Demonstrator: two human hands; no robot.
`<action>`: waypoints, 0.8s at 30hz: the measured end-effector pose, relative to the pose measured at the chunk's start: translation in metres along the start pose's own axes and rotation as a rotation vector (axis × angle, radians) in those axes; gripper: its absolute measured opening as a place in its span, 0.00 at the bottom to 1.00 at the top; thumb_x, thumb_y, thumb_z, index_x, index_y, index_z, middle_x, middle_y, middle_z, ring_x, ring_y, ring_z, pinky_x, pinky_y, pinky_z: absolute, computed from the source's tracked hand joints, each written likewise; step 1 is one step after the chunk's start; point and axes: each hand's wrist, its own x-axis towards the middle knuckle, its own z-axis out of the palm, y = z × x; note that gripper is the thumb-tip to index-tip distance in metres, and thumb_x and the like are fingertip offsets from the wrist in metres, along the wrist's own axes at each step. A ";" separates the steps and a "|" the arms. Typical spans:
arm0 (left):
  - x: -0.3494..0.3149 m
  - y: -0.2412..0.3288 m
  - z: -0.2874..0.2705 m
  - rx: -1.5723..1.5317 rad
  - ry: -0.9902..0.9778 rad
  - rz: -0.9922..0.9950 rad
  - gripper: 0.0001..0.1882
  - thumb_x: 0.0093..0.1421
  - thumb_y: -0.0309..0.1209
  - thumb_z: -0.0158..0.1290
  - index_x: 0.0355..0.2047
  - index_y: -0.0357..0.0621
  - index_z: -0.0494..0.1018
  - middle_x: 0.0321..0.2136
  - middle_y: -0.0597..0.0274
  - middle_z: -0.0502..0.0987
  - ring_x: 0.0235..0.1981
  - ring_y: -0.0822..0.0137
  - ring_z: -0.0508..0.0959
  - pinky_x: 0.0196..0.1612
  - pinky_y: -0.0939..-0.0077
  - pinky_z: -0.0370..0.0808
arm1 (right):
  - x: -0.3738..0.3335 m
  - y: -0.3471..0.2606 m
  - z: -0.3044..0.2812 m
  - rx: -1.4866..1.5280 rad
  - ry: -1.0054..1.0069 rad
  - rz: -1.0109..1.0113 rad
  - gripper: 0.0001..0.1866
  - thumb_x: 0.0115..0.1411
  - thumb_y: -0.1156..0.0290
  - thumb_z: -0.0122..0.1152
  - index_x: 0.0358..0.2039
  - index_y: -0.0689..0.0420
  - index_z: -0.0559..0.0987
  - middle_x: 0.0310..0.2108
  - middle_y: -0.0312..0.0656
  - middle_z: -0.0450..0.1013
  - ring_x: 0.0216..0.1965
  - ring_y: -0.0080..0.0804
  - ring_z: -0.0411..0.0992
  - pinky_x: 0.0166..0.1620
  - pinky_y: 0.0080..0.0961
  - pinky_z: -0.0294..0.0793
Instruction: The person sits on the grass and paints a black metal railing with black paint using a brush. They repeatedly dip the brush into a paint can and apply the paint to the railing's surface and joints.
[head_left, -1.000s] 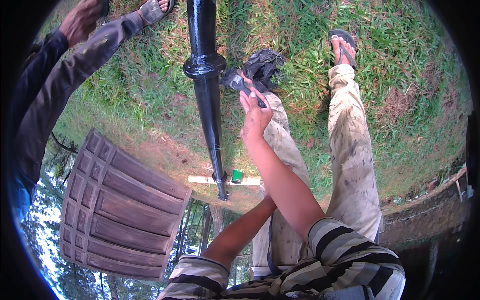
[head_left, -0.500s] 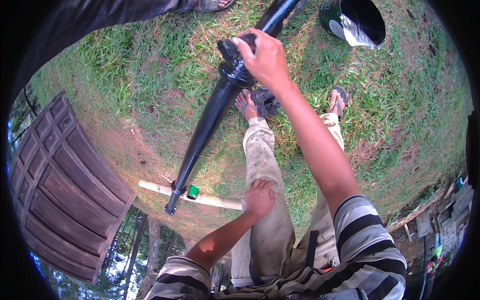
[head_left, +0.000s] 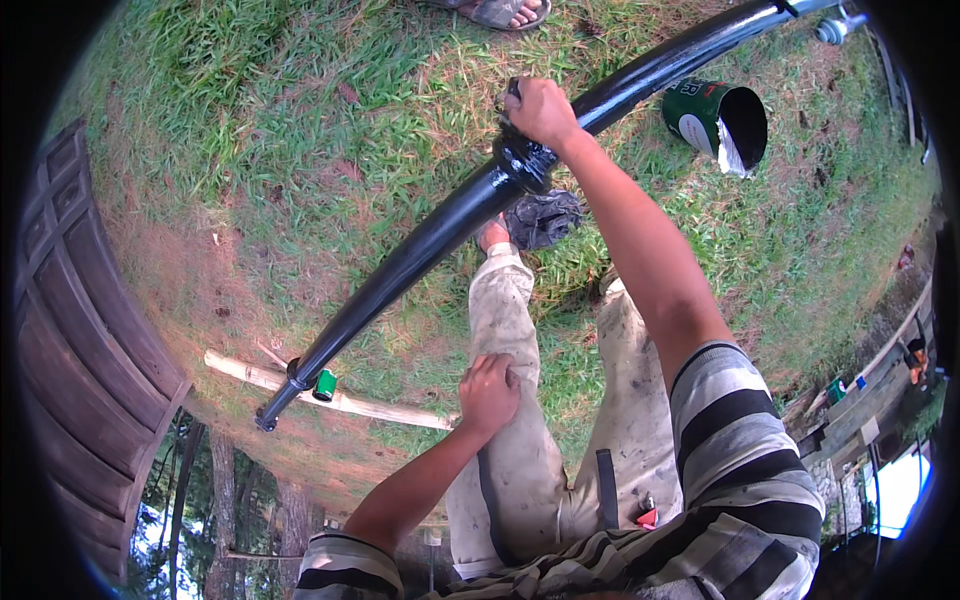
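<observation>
Right hand (head_left: 541,112), fingers clamped on dark item (head_left: 514,89), apparently coating black pole (head_left: 420,245) at collar's (head_left: 524,164) far side; left hand (head_left: 490,392) on trousers (head_left: 504,300), fingers unclear; next stroke would want even pressure.

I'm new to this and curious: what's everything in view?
Long glossy tapered pole: 1, black, across middle
Cylindrical container: 1, dark green, upper right
Crumpled thin sheet: 1, black, upper middle
Small cylindrical can: 1, green, near pole's narrow end
Slim wooden length: 1, pale, lower left
Panelled wooden structure: 1, brown, left edge
Tree trunks: several, brownish, lower left
Grass: one stretch, green, across ground
Another person's sandalled foot: 1, dark, top edge
Clutter: uncountably small, mixed, right rim
Striped shirt: 1, black and pale, bottom
Stained trousers: 1 pair, pale, lower middle
Left hand: 1, bare, on trousers
Right hand: 1, bare, at pole
</observation>
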 end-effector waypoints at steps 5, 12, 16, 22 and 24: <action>0.007 -0.013 -0.020 -0.009 0.009 -0.039 0.10 0.56 0.27 0.58 0.39 0.44 0.79 0.39 0.55 0.83 0.44 0.51 0.81 0.48 0.54 0.78 | -0.004 -0.045 -0.047 0.217 -0.033 0.023 0.11 0.64 0.67 0.65 0.36 0.64 0.83 0.25 0.59 0.78 0.28 0.56 0.78 0.38 0.45 0.77; 0.013 -0.013 -0.042 -0.069 0.015 -0.072 0.10 0.56 0.28 0.58 0.39 0.43 0.79 0.38 0.54 0.83 0.45 0.50 0.81 0.48 0.54 0.78 | -0.028 -0.048 -0.046 0.174 -0.052 -0.055 0.08 0.66 0.70 0.65 0.40 0.61 0.85 0.22 0.48 0.77 0.23 0.33 0.73 0.33 0.33 0.74; 0.017 -0.017 -0.046 -0.091 0.014 -0.057 0.09 0.57 0.28 0.58 0.39 0.43 0.79 0.38 0.54 0.83 0.45 0.50 0.81 0.48 0.55 0.79 | -0.023 -0.041 -0.065 0.265 -0.051 0.052 0.08 0.65 0.71 0.67 0.42 0.60 0.85 0.25 0.47 0.79 0.27 0.34 0.75 0.36 0.35 0.75; 0.013 -0.021 -0.051 -0.085 -0.040 -0.125 0.10 0.57 0.29 0.57 0.39 0.42 0.79 0.39 0.52 0.84 0.47 0.50 0.81 0.49 0.54 0.80 | 0.000 -0.041 -0.025 0.130 -0.261 -0.017 0.08 0.63 0.74 0.67 0.43 0.57 0.86 0.32 0.50 0.81 0.32 0.44 0.79 0.41 0.39 0.77; 0.012 -0.021 -0.049 -0.119 0.000 -0.128 0.09 0.57 0.29 0.58 0.39 0.44 0.79 0.39 0.52 0.84 0.47 0.50 0.81 0.48 0.54 0.80 | -0.015 -0.072 -0.054 0.021 -0.357 -0.235 0.08 0.64 0.76 0.65 0.43 0.59 0.86 0.35 0.48 0.82 0.37 0.44 0.81 0.44 0.39 0.78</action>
